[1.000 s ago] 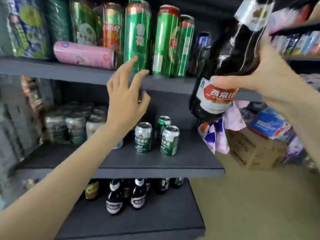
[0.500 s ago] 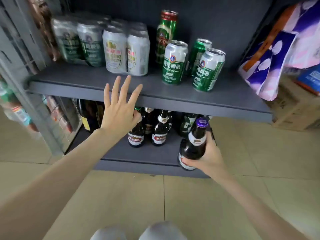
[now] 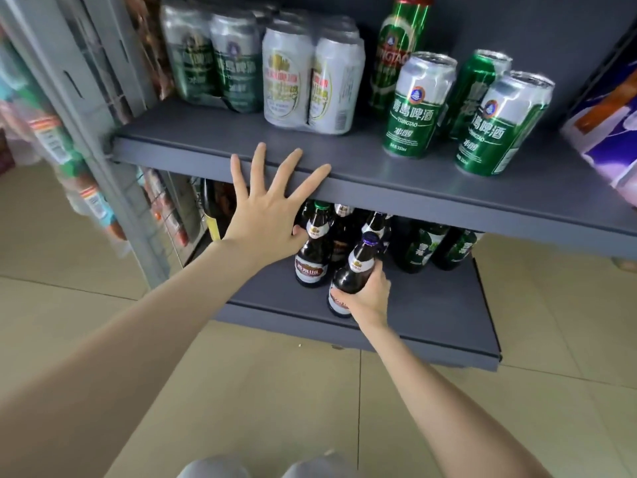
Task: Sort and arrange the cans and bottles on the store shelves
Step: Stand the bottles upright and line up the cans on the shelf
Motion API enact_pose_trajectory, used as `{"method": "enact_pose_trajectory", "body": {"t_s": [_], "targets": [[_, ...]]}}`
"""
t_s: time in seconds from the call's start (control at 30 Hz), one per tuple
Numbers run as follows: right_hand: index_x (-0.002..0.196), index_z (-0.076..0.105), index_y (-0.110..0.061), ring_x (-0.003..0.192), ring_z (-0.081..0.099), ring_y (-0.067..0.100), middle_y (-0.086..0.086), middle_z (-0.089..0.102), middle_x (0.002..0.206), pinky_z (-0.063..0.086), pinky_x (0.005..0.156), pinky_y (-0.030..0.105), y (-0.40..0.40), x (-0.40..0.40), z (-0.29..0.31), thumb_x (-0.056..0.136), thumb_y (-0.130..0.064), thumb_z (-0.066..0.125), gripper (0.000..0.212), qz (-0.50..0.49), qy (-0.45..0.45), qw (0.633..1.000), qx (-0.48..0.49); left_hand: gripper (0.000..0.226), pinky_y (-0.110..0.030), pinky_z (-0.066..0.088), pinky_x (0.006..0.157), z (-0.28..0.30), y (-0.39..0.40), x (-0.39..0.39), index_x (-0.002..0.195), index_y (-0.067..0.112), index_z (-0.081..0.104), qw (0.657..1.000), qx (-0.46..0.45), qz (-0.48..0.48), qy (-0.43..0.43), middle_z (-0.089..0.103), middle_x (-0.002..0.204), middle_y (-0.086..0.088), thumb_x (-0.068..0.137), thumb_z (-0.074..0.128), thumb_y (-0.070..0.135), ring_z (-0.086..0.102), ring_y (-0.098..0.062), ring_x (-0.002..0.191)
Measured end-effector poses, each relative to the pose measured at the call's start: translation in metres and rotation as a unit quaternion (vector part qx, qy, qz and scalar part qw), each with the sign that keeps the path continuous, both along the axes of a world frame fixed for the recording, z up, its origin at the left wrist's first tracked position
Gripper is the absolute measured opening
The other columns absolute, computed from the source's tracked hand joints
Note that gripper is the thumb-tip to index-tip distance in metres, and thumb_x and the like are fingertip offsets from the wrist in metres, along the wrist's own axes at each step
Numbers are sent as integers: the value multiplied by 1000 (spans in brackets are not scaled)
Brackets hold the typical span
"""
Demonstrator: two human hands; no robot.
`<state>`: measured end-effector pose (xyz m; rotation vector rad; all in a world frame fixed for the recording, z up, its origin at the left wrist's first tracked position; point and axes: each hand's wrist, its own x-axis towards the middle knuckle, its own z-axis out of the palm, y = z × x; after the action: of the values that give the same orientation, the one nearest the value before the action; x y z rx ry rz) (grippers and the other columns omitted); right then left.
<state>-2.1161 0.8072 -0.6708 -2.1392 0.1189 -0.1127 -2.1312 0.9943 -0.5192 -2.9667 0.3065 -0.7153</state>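
Observation:
My right hand (image 3: 367, 294) grips a dark brown bottle with a purple cap (image 3: 355, 270) by its lower body, standing on the bottom shelf (image 3: 431, 305) near the front edge. Just left of it stands another dark bottle with a red label (image 3: 312, 257), with more dark and green bottles (image 3: 418, 250) behind. My left hand (image 3: 272, 205) is spread flat with straight fingers against the front edge of the middle shelf (image 3: 448, 198). That shelf carries green and silver cans (image 3: 418, 105) and shrink-wrapped can packs (image 3: 312, 81).
A grey upright post (image 3: 86, 98) stands at the shelf's left, with blurred packaged goods beyond it. A purple and white bag (image 3: 606, 132) hangs at the right. Beige floor tiles (image 3: 275, 391) lie below, and my knees (image 3: 262, 467) show at the bottom edge.
The view dropped from the top shelves to the lower ones. My right hand brought the bottle down onto the bottom shelf. My left hand moved down and now presses on the middle shelf's edge.

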Motion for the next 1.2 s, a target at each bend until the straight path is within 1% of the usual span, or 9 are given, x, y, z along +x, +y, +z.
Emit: {"method": "enact_pose_trajectory", "body": {"t_s": [0.1, 0.17, 0.3, 0.4, 0.47, 0.57, 0.8, 1.07, 1.2], "targets": [[128, 38, -10, 111, 42, 23, 10, 31, 125, 35, 99, 24, 7, 2, -4, 57, -15, 86, 86, 3, -25, 1000, -8, 92, -72, 3, 101, -5, 1, 2, 146, 34, 15, 1000, -5, 0, -21, 26, 150, -14, 69, 65, 31, 14, -55, 133], [131, 34, -9, 106, 43, 21, 10, 26, 128, 34, 97, 20, 7, 0, -5, 60, -13, 85, 87, 0, -17, 1000, -17, 91, -72, 3, 101, -7, 1, 3, 144, 35, 14, 999, -5, 1, -32, 28, 149, -14, 68, 64, 32, 16, -56, 132], [133, 31, -13, 102, 50, 28, 10, 23, 133, 40, 93, 30, 7, -2, 0, 64, -12, 81, 85, 9, 17, 999, -44, 90, -72, 3, 101, -10, 0, 4, 144, 34, 14, 999, -8, 3, -44, 29, 148, -14, 69, 63, 33, 16, -55, 133], [132, 32, -14, 97, 52, 28, 9, 23, 132, 42, 90, 31, 14, -3, 1, 64, -12, 80, 82, -10, 17, 999, -43, 87, -72, 2, 101, -11, 1, 5, 144, 35, 14, 999, -10, 4, -41, 29, 148, -14, 70, 60, 36, 16, -54, 133], [132, 33, -13, 98, 51, 28, 10, 23, 131, 43, 89, 30, 21, -2, 1, 64, -12, 80, 82, -26, 8, 999, -41, 81, -73, 4, 101, -10, 1, 5, 145, 34, 16, 999, -10, 4, -40, 30, 148, -14, 72, 50, 42, 18, -55, 132], [133, 33, -12, 99, 52, 32, 11, 22, 133, 47, 88, 35, 29, -1, -1, 65, -12, 79, 82, -49, 13, 998, -46, 77, -74, 8, 100, -7, 2, 4, 144, 32, 21, 999, -15, -1, -39, 34, 146, -14, 70, 35, 46, 22, -55, 131], [135, 29, -14, 105, 50, 37, 11, 20, 137, 46, 79, 37, 38, 5, -2, 69, -12, 79, 83, -86, 31, 994, -65, 75, -73, 11, 100, -8, 1, 4, 144, 32, 26, 999, -13, -4, -50, 37, 144, -14, 70, 34, 44, 26, -54, 129], [137, 27, -14, 110, 52, 39, 14, 13, 151, 43, 89, 40, 36, 11, -1, 70, -13, 78, 84, -85, 51, 994, -39, 76, -72, 10, 101, -9, 1, 3, 145, 33, 24, 999, -7, -2, -48, 36, 145, -13, 70, 31, 44, 25, -52, 130], [138, 26, -13, 113, 51, 39, 13, 12, 154, 42, 91, 39, 34, 12, 0, 72, -16, 77, 83, -78, 47, 995, -41, 76, -72, 10, 101, -9, 2, 4, 144, 33, 24, 999, -7, -5, -47, 36, 145, -13, 70, 32, 43, 25, -52, 130]]}}
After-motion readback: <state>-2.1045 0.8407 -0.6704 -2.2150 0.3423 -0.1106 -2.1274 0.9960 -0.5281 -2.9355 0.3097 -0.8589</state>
